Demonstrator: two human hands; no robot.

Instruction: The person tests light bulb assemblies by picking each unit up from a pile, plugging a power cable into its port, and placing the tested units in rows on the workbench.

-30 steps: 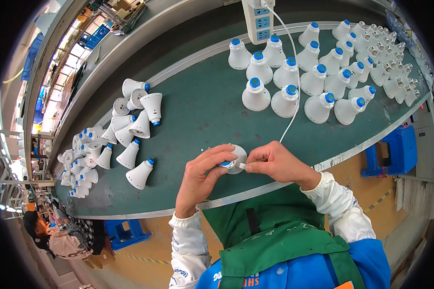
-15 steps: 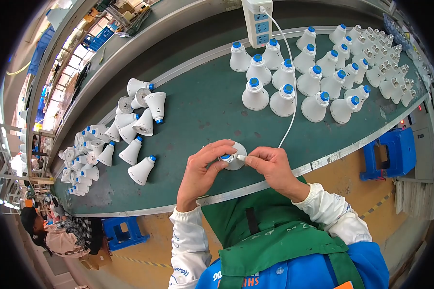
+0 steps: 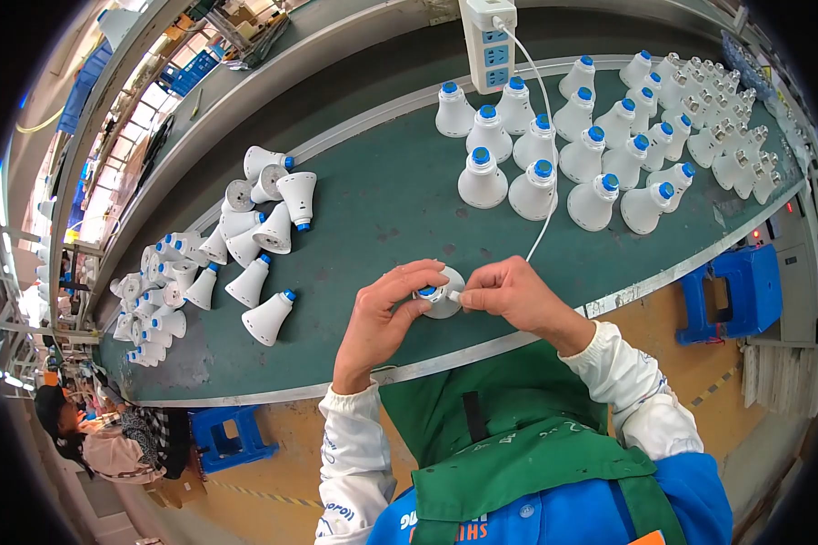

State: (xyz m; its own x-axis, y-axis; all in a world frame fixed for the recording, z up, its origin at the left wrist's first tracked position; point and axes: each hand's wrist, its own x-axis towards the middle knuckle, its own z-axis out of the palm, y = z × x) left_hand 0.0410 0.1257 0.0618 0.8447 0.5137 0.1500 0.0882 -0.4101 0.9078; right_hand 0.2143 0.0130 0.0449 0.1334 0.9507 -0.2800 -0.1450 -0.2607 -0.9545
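Note:
A white cone-shaped housing point(image 3: 445, 296) with a blue cap stands on the green worktop near its front edge. The fingers and thumb of my left hand point(image 3: 382, 313) are wrapped round its top from the left. From the right, my right hand point(image 3: 518, 295) pinches the small white plug of a white cable point(image 3: 543, 234) against the side of the housing. Whether the plug is seated in the housing cannot be made out. The cable runs up to a white power strip point(image 3: 489, 54).
Upright blue-capped housings point(image 3: 532, 191) stand in rows at the right, with metal-tipped ones point(image 3: 732, 168) beyond. More housings point(image 3: 268, 318) lie in a pile at the left. Blue stools point(image 3: 745, 291) stand below the edge. A co-worker point(image 3: 109, 445) sits at lower left.
The view has shifted slightly. Both hands stay at the housing, with my right hand's fingers moved a little against its side.

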